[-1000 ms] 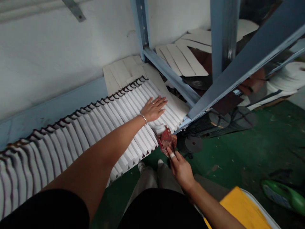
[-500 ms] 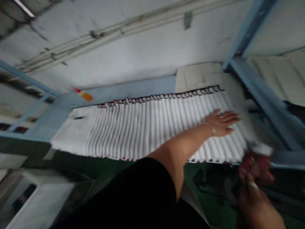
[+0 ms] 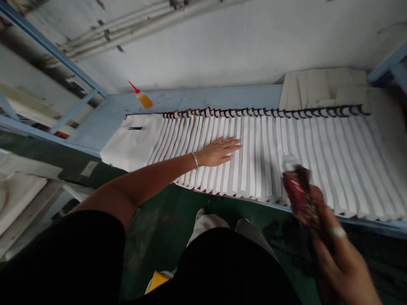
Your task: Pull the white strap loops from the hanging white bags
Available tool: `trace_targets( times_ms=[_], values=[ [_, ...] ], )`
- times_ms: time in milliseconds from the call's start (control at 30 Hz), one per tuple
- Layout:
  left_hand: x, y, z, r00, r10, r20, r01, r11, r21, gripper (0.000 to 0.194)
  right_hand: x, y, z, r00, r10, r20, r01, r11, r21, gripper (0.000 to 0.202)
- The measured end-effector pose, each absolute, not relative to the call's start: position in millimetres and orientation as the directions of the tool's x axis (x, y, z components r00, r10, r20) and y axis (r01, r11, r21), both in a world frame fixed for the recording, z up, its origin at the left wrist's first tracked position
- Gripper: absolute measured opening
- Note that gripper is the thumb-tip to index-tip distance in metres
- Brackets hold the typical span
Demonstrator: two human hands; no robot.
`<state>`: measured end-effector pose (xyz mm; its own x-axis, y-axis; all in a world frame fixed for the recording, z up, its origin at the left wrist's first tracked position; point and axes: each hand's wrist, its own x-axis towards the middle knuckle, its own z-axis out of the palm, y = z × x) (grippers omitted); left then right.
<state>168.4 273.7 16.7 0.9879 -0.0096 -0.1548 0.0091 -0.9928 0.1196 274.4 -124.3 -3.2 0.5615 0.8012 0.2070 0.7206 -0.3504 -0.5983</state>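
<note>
A long row of overlapping white fabric pieces [image 3: 254, 156] with dark looped edging along the back lies on a blue table [image 3: 190, 98]. My left hand [image 3: 219, 152] rests flat on the middle-left of the row, fingers spread. My right hand [image 3: 333, 237] is wrapped round a blurred dark red bundle [image 3: 297, 190] with a whitish top, held over the row's front edge; exactly what it is cannot be made out. At the row's left end, the top piece carries a small black mark [image 3: 135, 128].
An orange bottle with a red nozzle [image 3: 144, 100] lies at the back left. Beige fabric [image 3: 321, 89] sits at the back right. Blue frame posts stand at both ends. A yellow item [image 3: 158, 281] is low by my legs.
My left hand has moved left along the row, still flat. My right hand has brought the red bundle leftward, up to the row's front part. The view has shifted.
</note>
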Motion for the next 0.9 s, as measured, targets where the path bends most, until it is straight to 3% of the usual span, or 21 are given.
trace_targets(
  times_ms=[67,133,267,333,400,500,600,700,767,833,900],
  values=[
    [150.2,297.2,6.4,0.983,-0.1,-0.154,-0.085,-0.991,0.106,0.057,250.2,-69.8,4.8,0.526,0.815,0.244,0.728,-0.283,-0.624,0.054],
    [144.4,307.6,-4.5,0.974,-0.186,-0.13,-0.175,-0.98,0.092,0.057,223.3,-11.5,7.5,0.561,0.786,0.261,0.748,-0.346,-0.566,0.059],
    [150.0,314.5,-28.8,0.959,-0.276,-0.064,-0.272,-0.96,0.07,0.054,166.5,53.6,-23.9,0.759,0.641,0.115,0.645,-0.716,-0.267,0.058],
    [151.6,318.0,-38.3,0.954,-0.3,-0.026,-0.297,-0.952,0.077,0.055,135.8,51.4,-54.5,0.845,0.529,0.079,0.533,-0.82,-0.206,0.057],
    [150.3,322.0,-42.7,0.948,-0.318,-0.002,-0.316,-0.944,0.098,0.057,102.1,34.2,-84.4,0.909,0.412,0.06,0.413,-0.877,-0.244,0.054],
    [148.9,325.4,-38.2,0.946,-0.322,-0.027,-0.315,-0.938,0.146,0.059,50.6,1.2,-108.6,0.952,0.305,0.036,0.287,-0.845,-0.45,0.053],
    [159.6,318.4,-26.0,0.936,-0.351,-0.016,-0.341,-0.919,0.196,0.06,19.3,-13.2,-94.5,0.988,0.11,0.112,0.155,-0.784,-0.601,0.058],
    [184.0,300.7,-18.9,0.891,-0.452,0.051,-0.452,-0.869,0.201,0.059,35.8,9.4,-56.6,0.961,-0.129,0.244,0.053,-0.781,-0.622,0.062],
    [200.4,288.7,-21.9,0.866,-0.498,0.041,-0.496,-0.849,0.185,0.058,68.6,39.0,-38.1,0.948,-0.077,0.308,0.141,-0.766,-0.627,0.063],
    [211.0,281.6,-30.1,0.862,-0.506,0.029,-0.504,-0.849,0.161,0.056,100.9,67.1,-36.1,0.971,0.062,0.231,0.188,-0.796,-0.575,0.062],
    [215.0,280.1,-39.8,0.861,-0.506,0.054,-0.509,-0.849,0.144,0.054,116.5,82.8,-50.9,0.986,0.103,0.131,0.155,-0.857,-0.491,0.059]
  ],
)
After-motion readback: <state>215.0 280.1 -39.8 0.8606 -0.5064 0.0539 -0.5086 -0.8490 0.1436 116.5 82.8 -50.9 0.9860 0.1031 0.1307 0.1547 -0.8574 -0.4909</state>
